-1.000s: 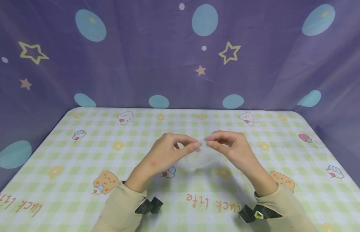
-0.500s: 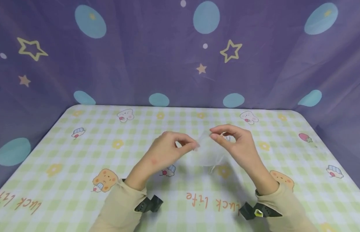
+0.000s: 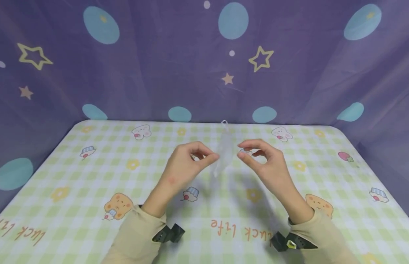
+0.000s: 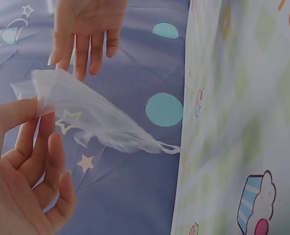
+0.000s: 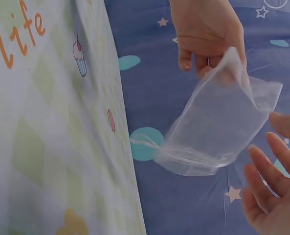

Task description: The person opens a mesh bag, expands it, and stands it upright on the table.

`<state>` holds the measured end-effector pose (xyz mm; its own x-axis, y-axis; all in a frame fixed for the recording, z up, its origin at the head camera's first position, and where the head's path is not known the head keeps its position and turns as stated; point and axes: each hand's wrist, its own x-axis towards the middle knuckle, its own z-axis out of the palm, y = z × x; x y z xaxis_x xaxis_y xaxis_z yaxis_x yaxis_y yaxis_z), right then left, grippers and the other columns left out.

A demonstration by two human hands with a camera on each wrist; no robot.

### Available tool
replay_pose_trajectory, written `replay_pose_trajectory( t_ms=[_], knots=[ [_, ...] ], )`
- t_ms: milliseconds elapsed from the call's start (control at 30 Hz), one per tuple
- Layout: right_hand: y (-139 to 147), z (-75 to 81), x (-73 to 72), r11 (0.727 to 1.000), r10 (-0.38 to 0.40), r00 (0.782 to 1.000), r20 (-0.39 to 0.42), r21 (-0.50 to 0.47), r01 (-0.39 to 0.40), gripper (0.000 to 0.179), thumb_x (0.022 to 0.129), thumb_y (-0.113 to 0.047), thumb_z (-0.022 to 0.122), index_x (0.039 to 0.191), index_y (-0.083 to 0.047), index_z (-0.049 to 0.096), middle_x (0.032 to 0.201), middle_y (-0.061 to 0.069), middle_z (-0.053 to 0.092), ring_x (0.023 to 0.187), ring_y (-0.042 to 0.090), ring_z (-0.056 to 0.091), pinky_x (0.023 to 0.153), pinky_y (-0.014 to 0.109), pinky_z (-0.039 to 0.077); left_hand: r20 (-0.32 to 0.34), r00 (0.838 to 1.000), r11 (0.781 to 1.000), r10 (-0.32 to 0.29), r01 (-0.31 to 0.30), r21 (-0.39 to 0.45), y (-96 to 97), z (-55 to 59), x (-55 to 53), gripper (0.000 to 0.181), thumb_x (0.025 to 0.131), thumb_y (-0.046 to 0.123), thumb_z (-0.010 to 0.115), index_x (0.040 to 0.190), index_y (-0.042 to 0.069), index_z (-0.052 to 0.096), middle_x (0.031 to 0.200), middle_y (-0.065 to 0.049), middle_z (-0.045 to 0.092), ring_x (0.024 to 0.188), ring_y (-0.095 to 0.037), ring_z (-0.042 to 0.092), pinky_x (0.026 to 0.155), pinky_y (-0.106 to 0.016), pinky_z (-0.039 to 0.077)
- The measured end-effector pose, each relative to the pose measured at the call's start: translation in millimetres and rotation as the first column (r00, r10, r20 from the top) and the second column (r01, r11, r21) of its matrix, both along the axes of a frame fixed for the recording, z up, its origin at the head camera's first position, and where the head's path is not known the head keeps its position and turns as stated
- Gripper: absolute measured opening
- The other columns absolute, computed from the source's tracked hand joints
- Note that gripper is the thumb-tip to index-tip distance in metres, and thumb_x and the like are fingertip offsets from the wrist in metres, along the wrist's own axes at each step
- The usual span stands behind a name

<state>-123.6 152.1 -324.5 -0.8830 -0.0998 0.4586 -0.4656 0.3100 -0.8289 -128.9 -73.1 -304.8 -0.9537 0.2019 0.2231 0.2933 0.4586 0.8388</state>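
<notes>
A small sheer white drawstring pouch (image 3: 225, 150) hangs in the air between the hands. My left hand (image 3: 188, 163) pinches its edge between thumb and index finger. In the left wrist view the gauzy pouch (image 4: 96, 110) stretches away from those fingertips, and a thin cord loop trails from its far end. My right hand (image 3: 265, 159) is just to the right, with a gap between its thumb and index finger and nothing held. The right wrist view has the pouch (image 5: 211, 122) spread flat, close to the right hand's fingertips; whether they touch it I cannot tell.
A table with a green-and-white checked cloth (image 3: 204, 242) printed with cartoon figures lies beneath the hands. Behind its far edge hangs a purple curtain (image 3: 178, 62) with stars and blue ovals. Black camera mounts (image 3: 169, 233) sit at both wrists.
The pouch was held between both hands; the right fingers have let go of it. It has swung round, its corded end now pointing toward the far edge, while the left hand rose slightly.
</notes>
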Motion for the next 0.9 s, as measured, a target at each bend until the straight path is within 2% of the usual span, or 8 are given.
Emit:
replay_pose_trajectory(
  t_ms=[133, 267, 400, 533, 700, 800, 900],
  knots=[
    [-3.2, -0.6, 4.3, 0.999, 0.025, 0.997, 0.067, 0.034, -0.027, 0.018, 0.091, -0.014, 0.073, 0.108, -0.008, 0.073, 0.102, 0.002, 0.073, 0.095, 0.012, 0.064, 0.080, 0.026, 0.048, -0.001, 1.000, 0.999, -0.007, 0.007, 0.033, 2.2, -2.3, 1.7, 0.009, 0.087, 0.028, 0.078, 0.083, 0.020, 0.075, 0.083, 0.010, 0.069, 0.080, -0.012, 0.061, 0.068, -0.035, 0.050],
    [-5.3, 0.2, 7.2, 0.998, 0.006, 0.993, 0.115, 0.061, -0.014, 0.019, 0.091, -0.017, 0.073, 0.108, -0.008, 0.074, 0.100, 0.000, 0.073, 0.092, 0.011, 0.065, 0.079, 0.026, 0.049, 0.003, 0.999, 0.999, -0.044, 0.044, 0.023, 4.8, -3.7, 3.4, 0.011, 0.087, 0.029, 0.078, 0.082, 0.021, 0.073, 0.082, 0.009, 0.068, 0.081, -0.012, 0.061, 0.068, -0.035, 0.050],
    [-6.3, 0.9, 8.0, 0.998, -0.016, 0.991, 0.135, 0.062, 0.007, 0.015, 0.091, -0.019, 0.074, 0.101, -0.007, 0.076, 0.097, 0.000, 0.074, 0.089, 0.011, 0.066, 0.079, 0.027, 0.049, 0.009, 0.997, 0.997, -0.074, 0.074, 0.004, 6.3, -4.2, 4.0, 0.015, 0.086, 0.030, 0.079, 0.080, 0.021, 0.069, 0.082, 0.009, 0.067, 0.081, -0.012, 0.061, 0.068, -0.035, 0.050],
    [-6.8, 1.1, 9.0, 0.998, -0.023, 0.990, 0.138, 0.055, 0.016, 0.012, 0.091, -0.020, 0.075, 0.093, -0.008, 0.077, 0.093, -0.001, 0.074, 0.088, 0.011, 0.066, 0.081, 0.028, 0.049, 0.024, 0.997, 0.997, -0.074, 0.074, -0.008, 6.5, -4.5, 4.3, 0.017, 0.085, 0.031, 0.080, 0.079, 0.021, 0.068, 0.082, 0.009, 0.066, 0.081, -0.012, 0.061, 0.068, -0.035, 0.049],
    [-6.6, 1.6, 8.5, 0.999, -0.025, 0.992, 0.122, 0.041, 0.020, 0.010, 0.090, -0.018, 0.075, 0.089, -0.008, 0.076, 0.088, 0.000, 0.073, 0.085, 0.012, 0.065, 0.079, 0.027, 0.050, 0.033, 0.996, 0.996, -0.085, 0.085, 0.018, 6.2, -4.6, 3.5, 0.014, 0.088, 0.033, 0.076, 0.093, 0.021, 0.072, 0.089, 0.009, 0.069, 0.084, -0.012, 0.061, 0.074, -0.036, 0.050],
    [-6.8, 2.2, 8.6, 1.000, -0.011, 0.992, 0.127, 0.029, 0.007, 0.010, 0.089, -0.019, 0.076, 0.089, -0.009, 0.076, 0.086, -0.001, 0.073, 0.084, 0.014, 0.065, 0.078, 0.027, 0.050, 0.032, 0.994, 0.994, -0.105, 0.105, 0.022, 5.8, -3.5, 3.7, 0.020, 0.092, 0.039, 0.071, 0.106, 0.024, 0.074, 0.098, 0.012, 0.070, 0.088, -0.012, 0.061, 0.078, -0.037, 0.050],
    [-7.6, 2.2, 9.0, 1.000, 0.004, 0.990, 0.139, 0.021, -0.007, 0.010, 0.089, -0.019, 0.077, 0.090, -0.009, 0.076, 0.085, -0.002, 0.073, 0.083, 0.015, 0.065, 0.078, 0.028, 0.050, 0.031, 0.994, 0.995, -0.104, 0.104, 0.006, 5.3, -2.5, 4.0, 0.025, 0.093, 0.044, 0.067, 0.109, 0.027, 0.076, 0.102, 0.015, 0.071, 0.091, -0.011, 0.061, 0.078, -0.037, 0.050]
  ],
)
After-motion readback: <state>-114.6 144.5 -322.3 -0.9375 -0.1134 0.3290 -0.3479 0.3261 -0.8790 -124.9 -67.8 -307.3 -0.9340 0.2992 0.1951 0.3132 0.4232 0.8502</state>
